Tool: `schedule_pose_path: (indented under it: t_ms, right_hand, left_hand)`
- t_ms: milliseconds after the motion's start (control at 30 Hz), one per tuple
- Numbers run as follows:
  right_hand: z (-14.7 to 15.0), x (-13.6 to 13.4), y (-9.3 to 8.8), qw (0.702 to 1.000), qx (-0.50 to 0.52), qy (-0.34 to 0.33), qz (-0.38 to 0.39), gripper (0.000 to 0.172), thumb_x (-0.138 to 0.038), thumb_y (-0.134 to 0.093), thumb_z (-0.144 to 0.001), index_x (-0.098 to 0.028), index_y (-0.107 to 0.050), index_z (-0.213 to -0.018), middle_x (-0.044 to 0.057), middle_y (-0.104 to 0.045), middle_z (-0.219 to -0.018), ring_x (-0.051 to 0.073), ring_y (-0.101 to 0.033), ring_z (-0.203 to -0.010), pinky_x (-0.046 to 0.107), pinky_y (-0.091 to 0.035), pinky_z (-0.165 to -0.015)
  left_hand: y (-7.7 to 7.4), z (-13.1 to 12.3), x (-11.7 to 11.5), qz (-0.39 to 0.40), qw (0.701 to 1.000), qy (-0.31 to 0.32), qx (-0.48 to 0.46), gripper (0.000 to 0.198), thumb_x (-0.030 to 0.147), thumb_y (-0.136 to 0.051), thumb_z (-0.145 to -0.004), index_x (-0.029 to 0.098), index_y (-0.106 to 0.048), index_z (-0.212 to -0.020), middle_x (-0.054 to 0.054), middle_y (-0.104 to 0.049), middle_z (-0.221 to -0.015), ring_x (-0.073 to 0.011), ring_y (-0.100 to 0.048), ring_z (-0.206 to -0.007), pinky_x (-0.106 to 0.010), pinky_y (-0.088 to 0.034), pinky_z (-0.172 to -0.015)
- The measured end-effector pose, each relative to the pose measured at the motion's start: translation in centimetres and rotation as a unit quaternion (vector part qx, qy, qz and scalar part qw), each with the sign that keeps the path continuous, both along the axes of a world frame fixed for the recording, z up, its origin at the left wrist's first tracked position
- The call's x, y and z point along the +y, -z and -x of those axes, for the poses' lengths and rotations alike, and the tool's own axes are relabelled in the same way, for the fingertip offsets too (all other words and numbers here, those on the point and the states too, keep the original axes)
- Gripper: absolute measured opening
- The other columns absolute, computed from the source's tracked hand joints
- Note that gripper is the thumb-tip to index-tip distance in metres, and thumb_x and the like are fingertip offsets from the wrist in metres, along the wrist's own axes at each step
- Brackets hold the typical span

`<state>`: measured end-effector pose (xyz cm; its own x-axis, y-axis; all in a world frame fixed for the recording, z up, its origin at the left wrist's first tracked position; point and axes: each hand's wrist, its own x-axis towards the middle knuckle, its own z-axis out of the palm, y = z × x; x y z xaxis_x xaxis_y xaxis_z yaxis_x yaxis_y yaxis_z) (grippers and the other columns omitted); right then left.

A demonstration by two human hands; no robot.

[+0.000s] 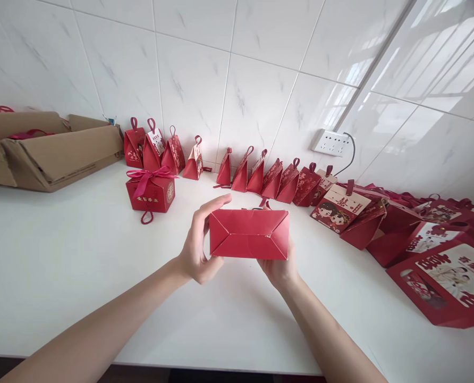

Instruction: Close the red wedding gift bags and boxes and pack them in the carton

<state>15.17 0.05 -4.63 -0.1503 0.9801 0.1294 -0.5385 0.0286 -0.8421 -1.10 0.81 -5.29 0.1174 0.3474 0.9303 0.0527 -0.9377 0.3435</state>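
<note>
My left grip (192, 252) is closed around the left end of a red box (248, 244); my right grip (279, 271) clasps its right end from below; box is up over the white surface (101, 292), seamed face toward me; ribboned box (163, 197) sits ahead, to the left; small boxes (272, 181) line up along the tiled wall (193, 74); carton (77, 154) far left; red bags (412, 282) crowd the right.

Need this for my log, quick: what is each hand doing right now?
Left hand: holding the red box by its left end.
Right hand: holding the same box's right end, grip partly hidden.
</note>
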Motion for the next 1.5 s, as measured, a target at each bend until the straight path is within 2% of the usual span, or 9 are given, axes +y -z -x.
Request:
schedule_pose_path:
  t_ms: [500, 633, 733, 867, 967, 1033, 1233, 1400, 1500]
  right_hand:
    - [0.1, -0.4, -0.4, 0.999, -0.040, 0.010, 0.004, 0.042, -0.053, -0.051, -0.078, -0.030, -0.045, -0.113, 0.003, -0.057, -0.121, 0.023, -0.061, -0.099, 0.036, -0.052, -0.078]
    - [-0.3, -0.1, -0.5, 0.992, -0.070, 0.105, -0.014, 0.054, -0.054, -0.049, -0.077, -0.029, -0.038, -0.123, 0.007, -0.052, -0.127, 0.025, -0.059, -0.104, 0.038, -0.052, -0.076]
    - [-0.8, 0.2, -0.4, 0.954, -0.140, 0.258, -0.056, 0.052, -0.045, -0.048, -0.081, -0.028, -0.034, -0.128, 0.008, -0.048, -0.128, 0.025, -0.053, -0.112, 0.043, -0.047, -0.087]
    - [-0.7, 0.2, 0.7, 0.827, -0.278, 0.403, -0.277, 0.046, -0.027, -0.049, -0.084, -0.026, -0.036, -0.128, 0.010, -0.036, -0.136, 0.027, -0.035, -0.128, 0.052, -0.030, -0.104]
    - [0.0, 0.1, 1.7, 0.757, -0.370, 0.295, -0.451, 0.035, -0.019, -0.048, -0.084, -0.025, -0.046, -0.118, 0.011, -0.040, -0.130, 0.028, -0.041, -0.125, 0.051, -0.041, -0.097]
    - [0.3, 0.0, 2.2, 0.765, -0.404, 0.206, -0.458, 0.028, -0.019, -0.041, -0.089, -0.026, -0.048, -0.115, 0.011, -0.046, -0.125, 0.025, -0.047, -0.120, 0.045, -0.049, -0.090]
    - [-0.2, 0.9, 2.6, 0.860, -0.350, 0.198, -0.313, 0.024, -0.034, -0.036, -0.093, -0.024, -0.043, -0.114, 0.012, -0.057, -0.110, 0.023, -0.059, -0.103, 0.037, -0.058, -0.070]
    - [-0.6, 1.8, 2.8, 0.824, -0.408, 0.208, -0.333, 0.020, -0.034, -0.037, -0.091, -0.023, -0.047, -0.103, 0.012, -0.051, -0.107, 0.021, -0.060, -0.088, 0.030, -0.055, -0.051]
    - [-0.3, 1.8, 2.8, 0.801, -0.453, 0.191, -0.341, 0.015, -0.030, -0.036, -0.090, -0.023, -0.049, -0.096, 0.012, -0.048, -0.109, 0.018, -0.060, -0.075, 0.032, -0.054, -0.049]
  left_hand:
    - [-0.1, 0.2, 0.1, -0.010, 1.000, -0.002, 0.008, 0.074, 0.011, -0.054, -0.065, 0.018, -0.030, -0.135, -0.015, -0.037, -0.139, -0.0311, -0.042, -0.125, -0.051, -0.037, -0.103]
    - [0.0, 0.3, 0.4, -0.005, 0.996, -0.025, 0.080, 0.079, 0.030, -0.057, -0.071, 0.017, -0.021, -0.140, -0.016, -0.019, -0.149, -0.0358, -0.018, -0.138, -0.057, -0.019, -0.110]
    - [0.5, 0.4, 0.8, 0.024, 0.988, -0.054, 0.142, 0.090, 0.045, -0.060, -0.071, 0.021, -0.014, -0.144, -0.015, -0.005, -0.152, -0.0379, -0.004, -0.140, -0.059, -0.012, -0.110]
    - [1.4, 0.5, 1.2, 0.170, 0.959, -0.016, 0.227, 0.107, 0.061, -0.068, -0.063, 0.026, -0.009, -0.145, -0.014, -0.005, -0.153, -0.0378, -0.006, -0.139, -0.057, -0.017, -0.111]
    - [1.5, 0.1, 0.8, 0.267, 0.935, 0.090, 0.215, 0.113, 0.057, -0.075, -0.056, 0.025, -0.013, -0.144, -0.015, -0.025, -0.147, -0.0365, -0.025, -0.134, -0.054, -0.028, -0.107]
    - [1.3, -0.2, 0.3, 0.306, 0.932, 0.120, 0.153, 0.104, 0.052, -0.077, -0.058, 0.023, -0.021, -0.141, -0.014, -0.039, -0.138, -0.0328, -0.040, -0.126, -0.049, -0.037, -0.102]
    - [0.8, -0.6, -0.9, 0.359, 0.927, -0.063, 0.088, 0.034, 0.030, -0.058, -0.079, 0.019, -0.052, -0.111, -0.008, -0.063, -0.106, -0.0229, -0.059, -0.098, -0.037, -0.046, -0.088]
    - [0.0, 4.3, -4.6, 0.334, 0.918, -0.213, 0.033, 0.020, 0.032, -0.053, -0.081, 0.021, -0.053, -0.098, -0.004, -0.066, -0.094, -0.0201, -0.063, -0.084, -0.031, -0.050, -0.075]
    - [-0.5, 10.4, -7.0, 0.276, 0.867, -0.410, -0.056, 0.023, 0.040, -0.059, -0.076, 0.024, -0.050, -0.090, -0.002, -0.065, -0.080, -0.0221, -0.062, -0.072, -0.034, -0.050, -0.066]
